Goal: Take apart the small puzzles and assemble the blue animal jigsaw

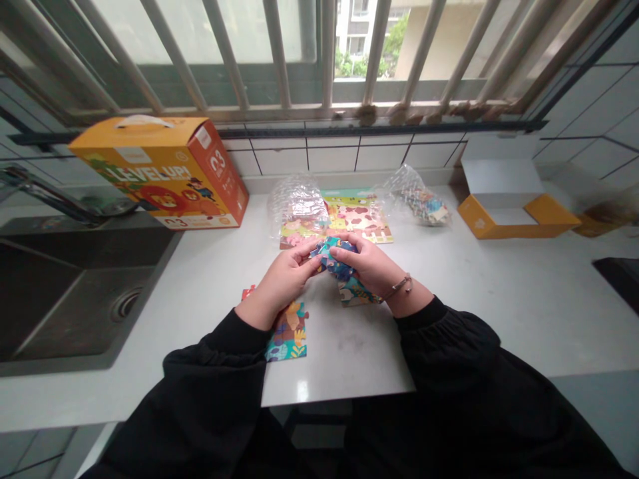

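You hold a loose clump of blue puzzle pieces (339,265) between your two hands, above the tabletop (344,356) and in front of your body. The fingers of your left hand (289,274) grip its left edge, and those of your right hand (370,265) grip its right side, thumb laid across the top. Printed faces show upward, toward you. The clump's outline is ragged and partly covered, so you cannot tell a firm long axis or which way the picture points.

Beneath your left wrist lies a joined puzzle section (294,336), its longer side running away from you; another patch (357,293) sits partly hidden under your right hand. Just beyond, a farm puzzle (367,216) lies flat, a clear bag (299,199) covering its left part. Farther right are a bag of pieces (426,205) and an open yellow box (499,223). The "LEVEL UP!" box (164,183) stands back left, behind the sink (142,303).
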`<state>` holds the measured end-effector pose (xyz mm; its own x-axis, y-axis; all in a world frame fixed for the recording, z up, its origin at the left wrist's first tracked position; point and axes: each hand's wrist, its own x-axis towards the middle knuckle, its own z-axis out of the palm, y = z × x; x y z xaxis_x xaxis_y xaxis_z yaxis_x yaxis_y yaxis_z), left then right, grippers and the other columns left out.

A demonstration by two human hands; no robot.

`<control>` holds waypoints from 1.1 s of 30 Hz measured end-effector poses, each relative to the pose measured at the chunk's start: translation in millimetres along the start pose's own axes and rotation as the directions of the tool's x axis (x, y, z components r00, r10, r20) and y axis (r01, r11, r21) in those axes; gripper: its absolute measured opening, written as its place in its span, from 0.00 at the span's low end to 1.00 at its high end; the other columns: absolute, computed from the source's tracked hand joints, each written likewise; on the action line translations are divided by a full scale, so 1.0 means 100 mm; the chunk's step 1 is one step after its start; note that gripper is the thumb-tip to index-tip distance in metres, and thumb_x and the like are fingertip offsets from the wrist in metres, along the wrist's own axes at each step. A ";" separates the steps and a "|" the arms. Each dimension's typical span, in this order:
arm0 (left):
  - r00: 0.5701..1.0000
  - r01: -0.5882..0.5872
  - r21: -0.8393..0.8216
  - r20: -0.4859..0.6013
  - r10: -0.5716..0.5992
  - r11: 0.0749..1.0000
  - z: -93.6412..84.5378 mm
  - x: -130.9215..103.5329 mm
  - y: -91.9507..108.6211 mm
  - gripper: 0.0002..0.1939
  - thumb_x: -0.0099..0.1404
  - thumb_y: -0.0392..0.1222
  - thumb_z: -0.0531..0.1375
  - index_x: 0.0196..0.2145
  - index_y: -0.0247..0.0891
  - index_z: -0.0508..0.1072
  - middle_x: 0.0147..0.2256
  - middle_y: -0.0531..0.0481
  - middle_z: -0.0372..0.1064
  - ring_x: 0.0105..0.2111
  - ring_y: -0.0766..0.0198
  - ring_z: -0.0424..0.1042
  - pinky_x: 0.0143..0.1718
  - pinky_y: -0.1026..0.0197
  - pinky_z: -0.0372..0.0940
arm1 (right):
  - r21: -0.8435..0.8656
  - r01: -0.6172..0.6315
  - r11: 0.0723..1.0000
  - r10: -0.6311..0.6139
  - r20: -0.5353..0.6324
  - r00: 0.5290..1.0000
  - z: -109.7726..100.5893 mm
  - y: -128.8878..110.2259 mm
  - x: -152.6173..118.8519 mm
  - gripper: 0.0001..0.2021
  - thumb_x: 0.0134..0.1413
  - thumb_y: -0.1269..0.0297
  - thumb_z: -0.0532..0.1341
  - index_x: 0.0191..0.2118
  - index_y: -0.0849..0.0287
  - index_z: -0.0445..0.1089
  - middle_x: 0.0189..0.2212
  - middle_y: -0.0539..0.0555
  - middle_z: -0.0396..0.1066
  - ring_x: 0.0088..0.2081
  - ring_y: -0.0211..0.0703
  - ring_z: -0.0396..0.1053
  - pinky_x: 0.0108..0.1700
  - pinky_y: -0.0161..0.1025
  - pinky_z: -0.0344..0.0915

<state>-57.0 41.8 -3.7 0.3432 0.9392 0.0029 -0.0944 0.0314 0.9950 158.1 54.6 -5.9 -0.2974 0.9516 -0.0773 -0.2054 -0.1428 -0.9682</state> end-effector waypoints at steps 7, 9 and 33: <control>0.997 -0.053 0.301 -0.034 0.066 0.952 -0.09 0.03 -0.01 0.27 0.71 0.57 0.71 0.61 0.40 0.84 0.58 0.39 0.82 0.44 0.52 0.81 0.47 0.51 0.78 | 0.026 -0.055 0.998 0.055 0.008 0.998 0.00 0.01 -0.01 0.29 0.46 0.47 0.84 0.49 0.54 0.77 0.42 0.53 0.82 0.41 0.45 0.79 0.45 0.42 0.77; 0.986 -0.109 0.454 -0.065 0.155 0.884 -0.14 0.04 0.02 0.26 0.75 0.60 0.66 0.59 0.41 0.85 0.57 0.38 0.81 0.45 0.51 0.81 0.46 0.50 0.78 | 0.047 -0.064 0.997 0.065 -0.007 0.998 0.00 0.00 -0.01 0.29 0.45 0.47 0.84 0.47 0.55 0.77 0.42 0.54 0.82 0.40 0.45 0.80 0.45 0.42 0.77; 0.735 -0.550 0.717 0.174 0.655 0.427 -0.06 -0.15 0.29 0.14 0.82 0.41 0.60 0.56 0.39 0.84 0.55 0.41 0.83 0.57 0.54 0.81 0.63 0.49 0.75 | 0.064 -0.036 0.997 0.024 0.188 0.982 -0.01 -0.09 -0.02 0.27 0.54 0.48 0.80 0.56 0.54 0.81 0.53 0.57 0.83 0.51 0.51 0.81 0.54 0.46 0.79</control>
<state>-70.6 30.4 24.8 0.3534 0.6519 0.6709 0.4410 -0.7486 0.4950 161.4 54.2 3.1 -0.4719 0.8800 -0.0541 -0.2536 -0.1943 -0.9476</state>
